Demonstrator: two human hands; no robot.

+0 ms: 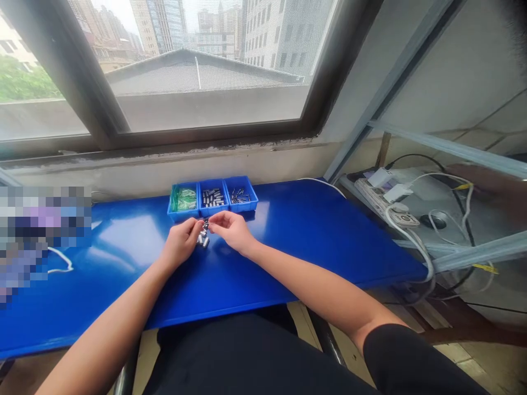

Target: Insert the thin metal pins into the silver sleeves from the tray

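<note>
The bit (206,223) pinched in the grip of the left hand (181,240) and right hand (234,229) is too small to tell. At six o'clock from it, the left hand hides part of the pile (206,241). At two o'clock from it, the sticks (240,196) are too tiny to make out. At nine o'clock in the view, big squares (45,219) blur part of the surface (123,285). At five o'clock the sleeve (411,356) runs off the edge, and at twelve the window (206,104) does too.
</note>
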